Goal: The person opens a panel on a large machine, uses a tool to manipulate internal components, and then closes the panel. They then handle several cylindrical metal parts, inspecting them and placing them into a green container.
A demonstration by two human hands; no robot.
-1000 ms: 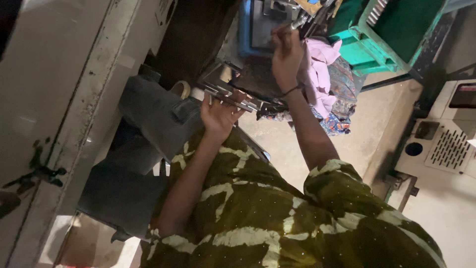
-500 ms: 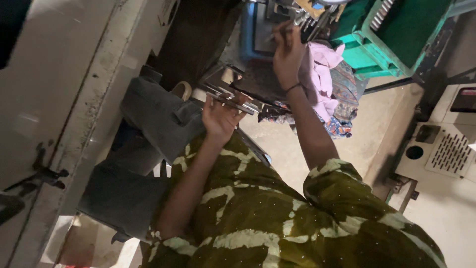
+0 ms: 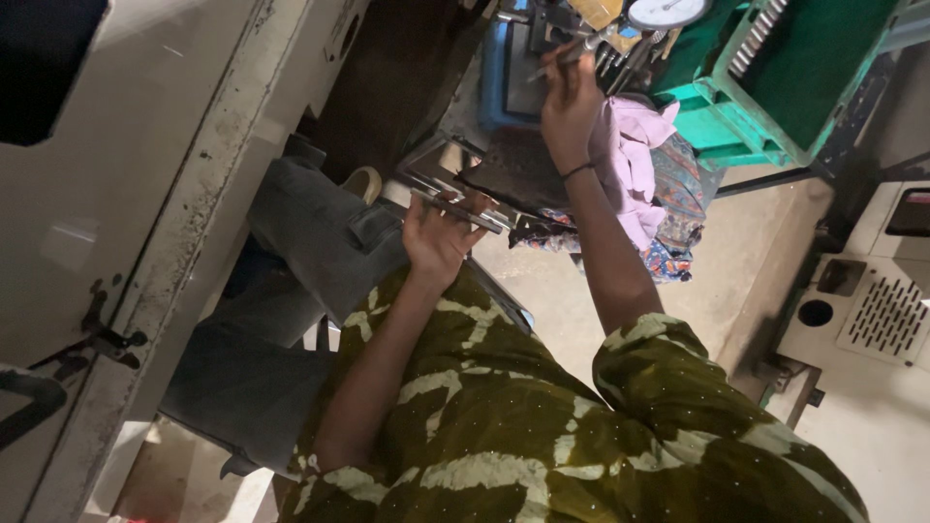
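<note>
At the bench edge, head view tilted
Left hand (image 3: 438, 237): fingers curled up round the near rim of a flat metal tray (image 3: 455, 189); grip closed on it, thumb side under the edge.
Right hand (image 3: 570, 102): raised to the gauge fixture, fingertips pinched on a thin metal rod (image 3: 565, 56); dark band at the wrist.
Tray, handling: sheet metal, stiff, probably light but sharp-lipped (judged from the thin bright edge); best held by the rim, as now.
Rod, handling: slender, smooth, likely slippery; wants a fingertip pinch near its end.
Dial gauge (image 3: 665, 12): round white face, glass likely fragile, just above the right hand.
Cloth (image 3: 635, 160): pink, soft, bunched beside the forearm.
Crate (image 3: 809, 77): green plastic, ribbed wall, well apart from the tray.
Sleeve (image 3: 678, 387): olive, pale blotches.
</note>
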